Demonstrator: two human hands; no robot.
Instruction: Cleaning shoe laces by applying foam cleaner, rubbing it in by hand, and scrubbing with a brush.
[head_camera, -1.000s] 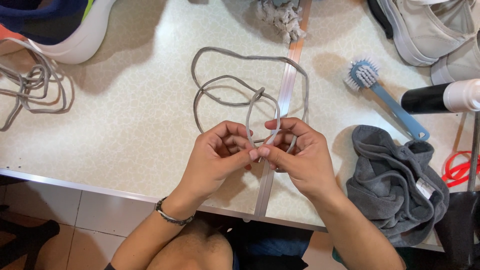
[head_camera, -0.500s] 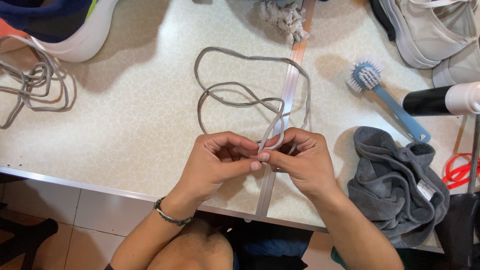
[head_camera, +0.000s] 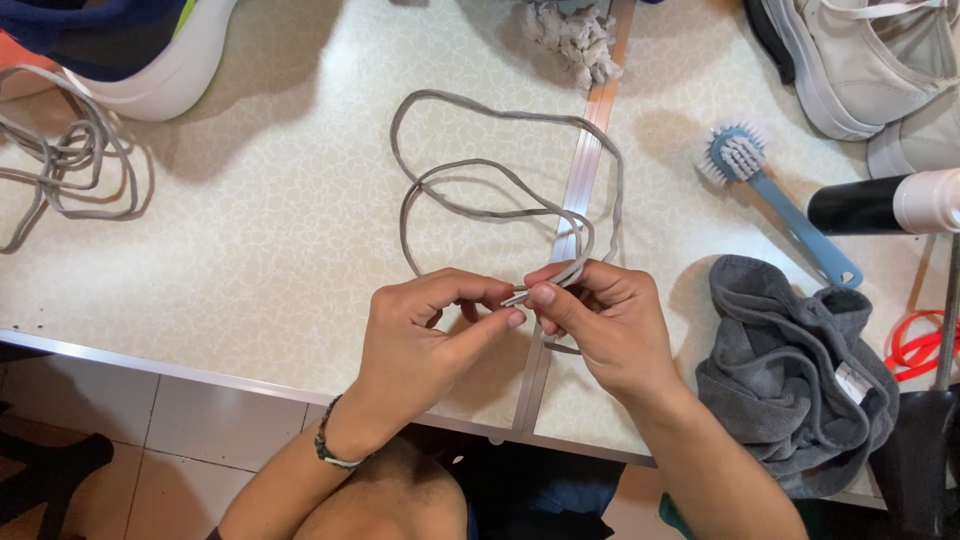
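presently a grey shoelace (head_camera: 500, 205) is pinched at its ends between both hands near the front edge of the pale table (head_camera: 250, 260), right over the metal strip (head_camera: 585, 170) that runs across the top. the left hand (head_camera: 420, 340) is curled, with thumb and forefinger closed on the lace tips, and the right hand (head_camera: 610, 325) is closed on the same spot from the other side, so that the fingertips of the two hands are touching. the rest of the lace is laid out in loose loops on the far side of the hands, free of any shoe. it is judged that the lace has already been taken out and that its ends are being brought together; no folding or winding of the loops is seen to have been done. a second bundle of grey lace (head_camera: 60, 170) is seen at the far left beside a white-soled sneaker (head_camera: 140, 60). to the right, a blue brush (head_camera: 770, 195), a crumpled grey cloth (head_camera: 800, 380) and a light grey shoe (head_camera: 870, 60) are left untouched.
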